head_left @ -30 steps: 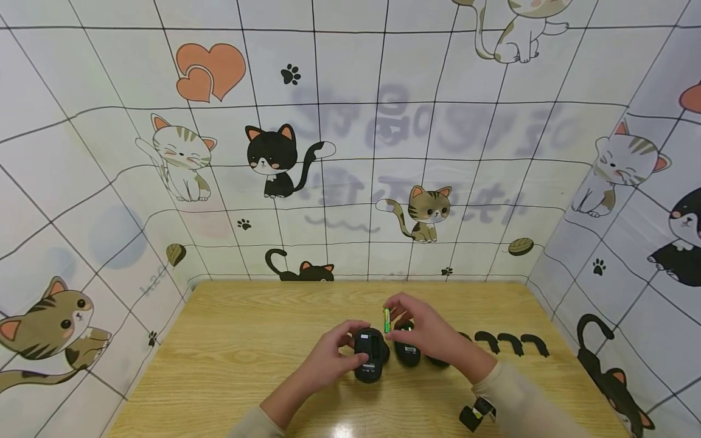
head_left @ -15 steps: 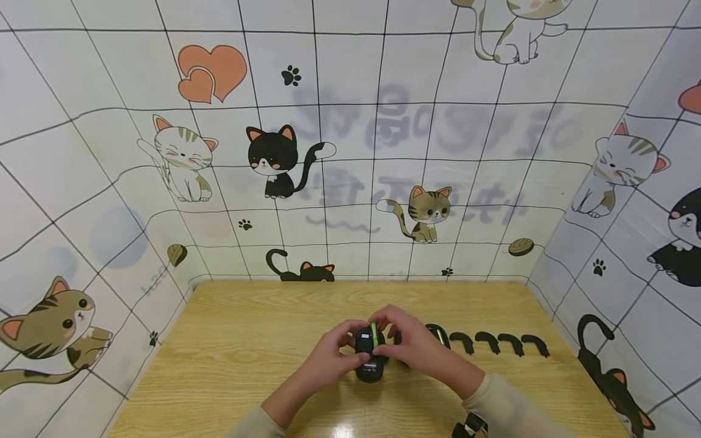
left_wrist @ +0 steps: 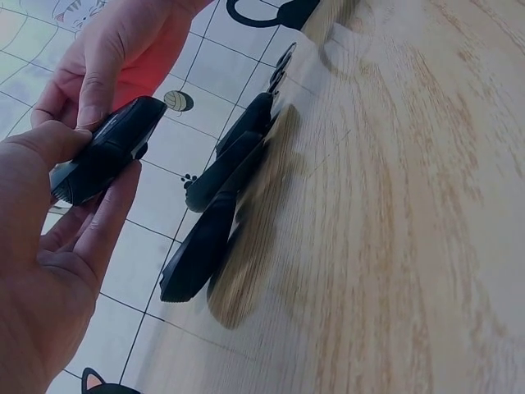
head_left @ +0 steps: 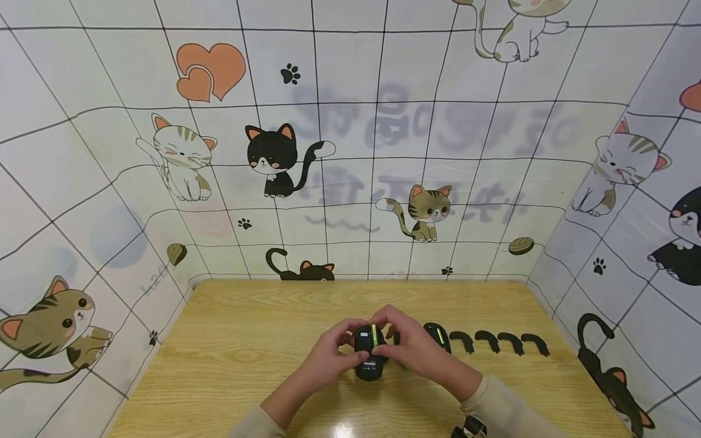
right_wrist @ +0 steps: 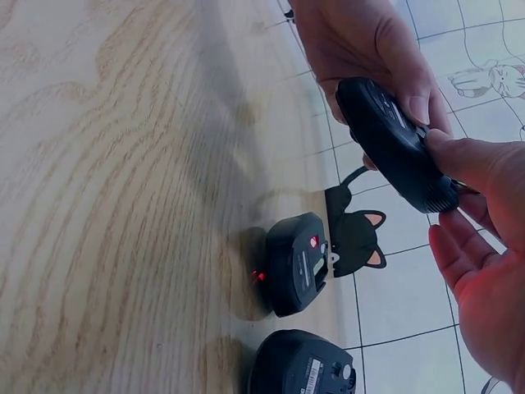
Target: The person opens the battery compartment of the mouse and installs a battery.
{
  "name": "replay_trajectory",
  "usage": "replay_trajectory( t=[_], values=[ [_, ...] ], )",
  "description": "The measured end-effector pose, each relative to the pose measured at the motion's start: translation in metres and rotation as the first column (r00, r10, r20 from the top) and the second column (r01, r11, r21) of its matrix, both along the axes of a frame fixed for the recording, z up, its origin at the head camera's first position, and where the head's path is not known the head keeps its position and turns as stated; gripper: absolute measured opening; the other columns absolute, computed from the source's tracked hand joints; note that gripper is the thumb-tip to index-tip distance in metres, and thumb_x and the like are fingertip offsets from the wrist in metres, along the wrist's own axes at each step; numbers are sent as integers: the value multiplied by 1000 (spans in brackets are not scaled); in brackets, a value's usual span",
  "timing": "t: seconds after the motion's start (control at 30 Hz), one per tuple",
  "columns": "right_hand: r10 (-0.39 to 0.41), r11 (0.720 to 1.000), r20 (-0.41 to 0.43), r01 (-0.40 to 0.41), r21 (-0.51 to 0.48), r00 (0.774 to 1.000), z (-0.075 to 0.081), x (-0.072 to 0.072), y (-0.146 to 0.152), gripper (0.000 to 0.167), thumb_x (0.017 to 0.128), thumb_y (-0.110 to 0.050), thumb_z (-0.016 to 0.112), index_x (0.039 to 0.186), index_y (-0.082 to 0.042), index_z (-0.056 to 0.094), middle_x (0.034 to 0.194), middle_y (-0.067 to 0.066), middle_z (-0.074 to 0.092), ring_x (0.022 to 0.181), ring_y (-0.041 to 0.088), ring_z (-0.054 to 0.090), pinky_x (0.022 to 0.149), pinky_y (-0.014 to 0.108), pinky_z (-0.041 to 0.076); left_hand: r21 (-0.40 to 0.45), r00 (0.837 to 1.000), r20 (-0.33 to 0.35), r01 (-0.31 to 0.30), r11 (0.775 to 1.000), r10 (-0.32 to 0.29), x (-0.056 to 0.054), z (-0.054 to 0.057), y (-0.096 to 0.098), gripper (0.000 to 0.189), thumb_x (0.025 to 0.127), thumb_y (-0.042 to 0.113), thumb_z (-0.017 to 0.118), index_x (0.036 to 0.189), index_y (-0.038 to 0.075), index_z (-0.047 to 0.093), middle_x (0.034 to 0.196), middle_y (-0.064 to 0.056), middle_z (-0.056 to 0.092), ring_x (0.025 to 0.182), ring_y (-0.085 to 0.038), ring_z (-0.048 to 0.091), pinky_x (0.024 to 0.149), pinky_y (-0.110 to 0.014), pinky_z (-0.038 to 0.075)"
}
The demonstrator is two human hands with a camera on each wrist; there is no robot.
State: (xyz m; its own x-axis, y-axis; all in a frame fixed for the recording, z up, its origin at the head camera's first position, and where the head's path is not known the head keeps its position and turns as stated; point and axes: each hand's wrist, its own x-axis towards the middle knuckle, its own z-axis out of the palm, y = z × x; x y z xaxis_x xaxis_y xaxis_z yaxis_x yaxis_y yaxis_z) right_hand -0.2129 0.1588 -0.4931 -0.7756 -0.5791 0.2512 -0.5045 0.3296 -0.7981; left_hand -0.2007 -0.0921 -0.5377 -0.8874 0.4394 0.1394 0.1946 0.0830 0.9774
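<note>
My left hand (head_left: 331,354) grips a black computer mouse (head_left: 369,370) by its side, underside up, held above the table. From the other side my right hand (head_left: 412,345) pinches a thin green battery (head_left: 375,336) between thumb and fingertips, lengthwise over the open slot in the mouse's underside. In the right wrist view, the right thumb (right_wrist: 467,156) presses at the underside of the mouse (right_wrist: 390,148), and the fingers reach beneath it. The left wrist view shows the mouse (left_wrist: 115,152) between both hands, the battery hidden there.
A second mouse (head_left: 437,336), underside up with a battery in it, lies right of my hands. Beyond it several curved black covers (head_left: 462,342) line up on the wooden table (head_left: 246,316). The right wrist view shows a mouse with a red light (right_wrist: 295,263) and another mouse (right_wrist: 299,365).
My right hand has brought the battery left and down from beside the mouse onto its slot, then stayed nearly still. The left hand has kept its grip on the mouse.
</note>
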Motion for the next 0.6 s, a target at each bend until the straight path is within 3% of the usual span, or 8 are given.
replay_trajectory(
  t=[0.3,0.6],
  values=[
    [-26,998,-7,25,-57,1000,-2,2,-4,16,99,-15,85,109,-23,75,128,-1,66,114,21,64,94,37,57,5,1000,-8,-2,1000,2,-1,0,1,52,101,9,82,149,21,65,136,-8,62,111,-38,70,81,-32,67],
    [-73,993,17,75,-92,997,-7,2,-5,18,99,-18,86,113,-22,75,129,0,66,114,22,66,97,38,59,-5,1000,-8,-22,1000,22,-1,0,0,50,102,11,82,148,20,65,135,-9,62,108,-29,70,80,-30,66]
  ],
)
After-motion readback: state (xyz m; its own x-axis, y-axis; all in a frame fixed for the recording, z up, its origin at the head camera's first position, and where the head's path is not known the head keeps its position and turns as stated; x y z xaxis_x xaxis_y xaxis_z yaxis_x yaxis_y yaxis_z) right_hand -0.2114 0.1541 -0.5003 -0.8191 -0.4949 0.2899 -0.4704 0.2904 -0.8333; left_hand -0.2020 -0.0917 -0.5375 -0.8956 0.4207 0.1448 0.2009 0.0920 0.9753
